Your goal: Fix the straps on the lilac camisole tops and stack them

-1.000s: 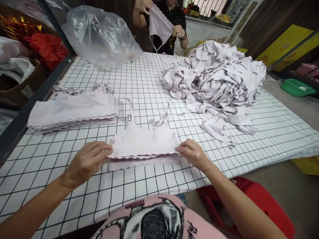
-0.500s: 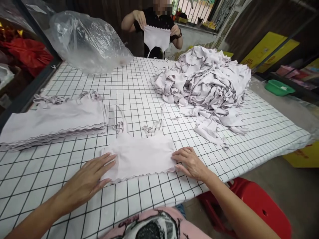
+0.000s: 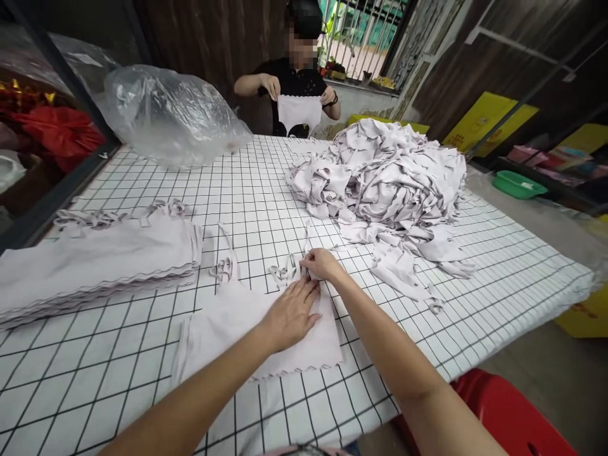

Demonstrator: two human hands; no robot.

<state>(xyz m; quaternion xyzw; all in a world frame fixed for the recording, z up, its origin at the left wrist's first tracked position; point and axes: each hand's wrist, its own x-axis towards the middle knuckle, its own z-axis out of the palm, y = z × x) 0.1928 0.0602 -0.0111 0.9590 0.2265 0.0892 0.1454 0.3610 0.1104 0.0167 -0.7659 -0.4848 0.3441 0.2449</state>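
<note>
A pale lilac strappy top [image 3: 251, 323] lies flat on the table in front of me, its scalloped edge toward me and its straps pointing away. My left hand [image 3: 292, 313] rests flat on its right half, fingers stretched out. Just beyond, my right hand [image 3: 320, 263] pinches the base of the right strap [image 3: 308, 237] at the garment's upper right. The left strap [image 3: 223, 269] lies loose on the cloth, partly curled. To the left sits a neat stack of matching tops [image 3: 104, 253], straps gathered along its far side.
A big tangled heap of the same garments [image 3: 394, 171] covers the table's far right. A clear plastic bag [image 3: 171, 114] stands at the far left. Across the checked tablecloth [image 3: 256, 196], a co-worker [image 3: 299, 82] holds up another top. A red stool [image 3: 513, 411] is at lower right.
My left hand has moved right, from the top's left edge onto its right half. My right hand has gone from the right edge up to the strap. The camera view has tilted up.
</note>
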